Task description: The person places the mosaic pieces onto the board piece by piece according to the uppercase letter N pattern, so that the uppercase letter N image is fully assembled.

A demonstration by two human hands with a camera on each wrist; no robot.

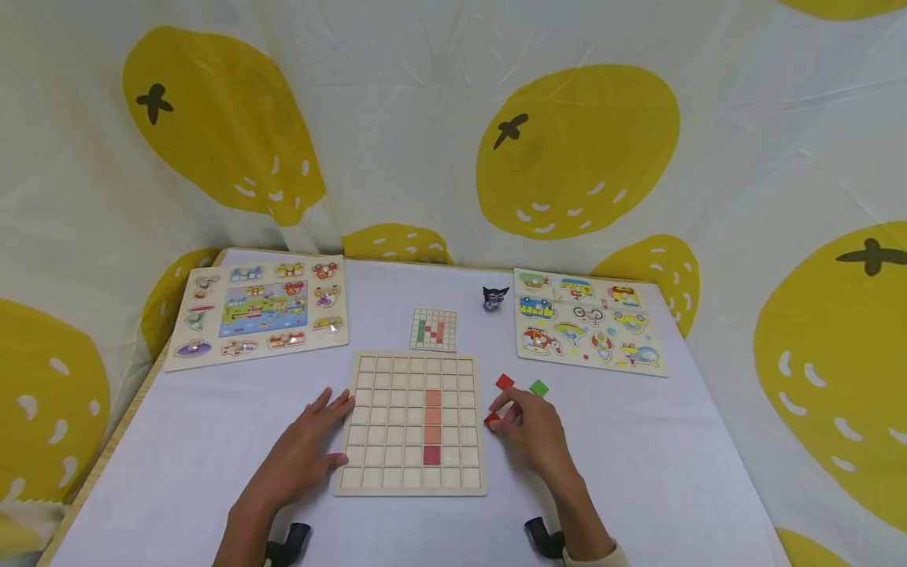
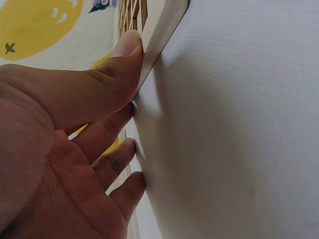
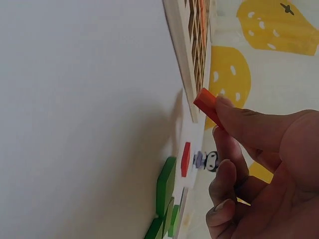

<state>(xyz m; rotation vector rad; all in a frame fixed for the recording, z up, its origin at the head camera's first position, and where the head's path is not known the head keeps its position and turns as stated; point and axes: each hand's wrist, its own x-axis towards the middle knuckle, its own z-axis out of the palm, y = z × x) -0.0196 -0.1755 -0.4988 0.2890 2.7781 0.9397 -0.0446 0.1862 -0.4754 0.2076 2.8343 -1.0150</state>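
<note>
A wooden grid board (image 1: 386, 435) lies mid-table, with three orange tiles (image 1: 433, 416) and a dark red tile (image 1: 431, 455) in one column. My left hand (image 1: 303, 457) rests at the board's left edge, fingers spread; its thumb (image 2: 127, 47) touches the rim in the left wrist view. Off the board's right side, my right hand (image 1: 533, 435) pinches a red square tile (image 3: 207, 103) between thumb and finger, lifted above the table. Beyond that hand lie another red tile (image 1: 505, 382) and a green tile (image 1: 539, 387). More green tiles (image 3: 166, 184) show in the right wrist view, hidden by the hand from above.
Behind the board lies a small pattern card (image 1: 448, 313) with coloured squares. A small dark figurine (image 1: 494, 298) stands to its right. Picture puzzle boards lie at the back left (image 1: 212, 295) and back right (image 1: 567, 323). A fruit-patterned curtain (image 1: 404, 142) hangs behind the table.
</note>
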